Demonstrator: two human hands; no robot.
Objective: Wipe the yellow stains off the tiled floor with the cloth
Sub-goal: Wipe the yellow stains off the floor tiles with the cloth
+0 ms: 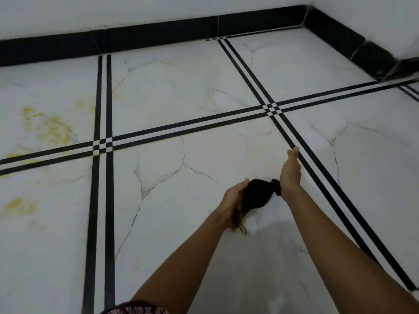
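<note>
A dark bunched cloth (257, 196) with a yellowish frayed end hangs between both hands above the white marble floor (181, 98). My left hand (234, 197) cups its left side and lower end. My right hand (290, 172) holds the cloth's right end at the heel of the palm, fingers stretched forward. Yellow stains (53, 128) smear the tile at the far left, with another yellow patch (19, 206) lower on the left edge and a faint one along the black stripe (13, 156).
Double black stripes (103, 200) cross the floor in a grid. A black skirting board (158, 39) runs along the white wall at the back and turns a corner at the upper right. A patterned garment edge (136, 310) shows at the bottom.
</note>
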